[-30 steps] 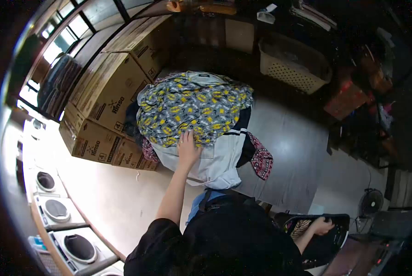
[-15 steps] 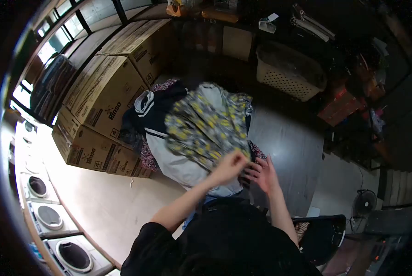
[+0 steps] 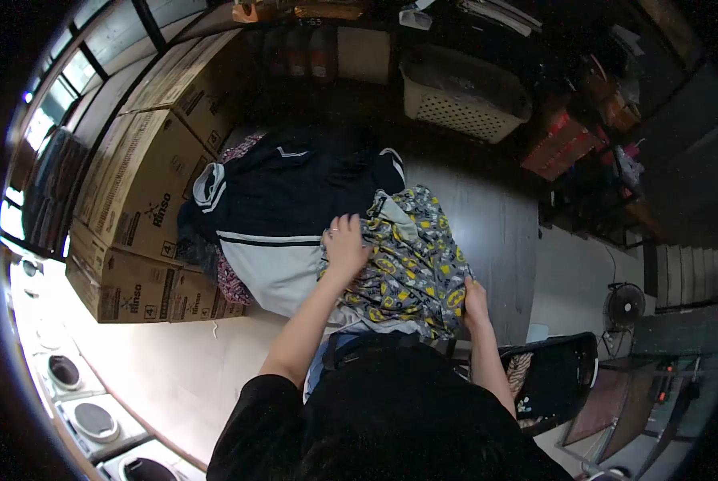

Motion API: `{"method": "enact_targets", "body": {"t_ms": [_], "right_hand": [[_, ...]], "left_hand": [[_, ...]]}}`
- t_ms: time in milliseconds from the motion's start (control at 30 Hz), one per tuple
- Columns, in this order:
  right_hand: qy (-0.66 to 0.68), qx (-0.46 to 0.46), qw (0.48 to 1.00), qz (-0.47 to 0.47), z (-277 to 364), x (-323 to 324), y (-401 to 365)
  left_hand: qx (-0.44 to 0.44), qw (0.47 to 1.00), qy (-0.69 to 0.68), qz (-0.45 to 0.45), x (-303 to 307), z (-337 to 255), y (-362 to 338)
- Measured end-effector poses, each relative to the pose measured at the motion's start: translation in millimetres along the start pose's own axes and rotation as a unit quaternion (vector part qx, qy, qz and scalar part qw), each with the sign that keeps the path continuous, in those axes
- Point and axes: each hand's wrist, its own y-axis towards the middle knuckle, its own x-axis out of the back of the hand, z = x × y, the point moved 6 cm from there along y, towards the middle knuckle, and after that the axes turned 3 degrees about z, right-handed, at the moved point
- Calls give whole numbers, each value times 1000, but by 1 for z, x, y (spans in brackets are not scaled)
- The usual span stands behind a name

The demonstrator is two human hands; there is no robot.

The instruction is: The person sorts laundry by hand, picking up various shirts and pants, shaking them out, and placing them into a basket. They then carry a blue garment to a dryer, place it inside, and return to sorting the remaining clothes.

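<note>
A grey garment printed with yellow and black Batman-like emblems [image 3: 411, 272] lies crumpled in front of me. My left hand [image 3: 347, 247] rests palm down on its left side, fingers stretched out. At its right edge, my right hand [image 3: 476, 303] pinches the cloth, thumb on top and the other fingers partly hidden beneath. Under and beside the print lies a navy and white shirt [image 3: 295, 188] with a striped collar, spread out. Pink-and-dark patterned cloth [image 3: 232, 280] shows below the shirt on the left.
Stacked Rinso cartons [image 3: 146, 204] stand at the left, and washing machines [image 3: 94, 421] line the lower left. A cream plastic basket [image 3: 463, 112] sits at the back. To my right are a black basket [image 3: 563, 385] with clothes, a fan [image 3: 625, 303] and a red box [image 3: 559, 148].
The printed garment has come down and right off the navy shirt, uncovering it. My left hand has moved left and up onto the cloth; my right hand now grips the right edge.
</note>
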Motion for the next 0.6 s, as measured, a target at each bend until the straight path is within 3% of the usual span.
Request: {"method": "enact_targets", "body": {"t_ms": [67,133,200,300,367,433,467,567,600], "right_hand": [[-11,26,998,-59,11,17,-12],[-124,134,971,-151,32,31,-24],[-195,201,931,-234,54,33,-41],[-154,240,953,-100,55,19,-32],[15,39,998,53,86,-39,-73],[144,-80,967,196,99,-91,-99],[205,-143,933,260,98,-111,-109],[66,-31,977,201,93,-133,-90],[-9,-23,974,226,96,-140,-84]], "left_hand": [[29,994,-21,99,-26,32,2],[37,985,-65,156,-44,54,8],[37,980,-165,109,-23,47,13],[71,933,-334,110,15,23,11],[94,892,-425,123,30,0,1],[30,885,-447,128,44,-36,-20],[-12,852,-485,199,36,-57,-36],[-109,752,-551,345,57,-101,-75],[-74,748,-560,347,56,-98,-77]]}}
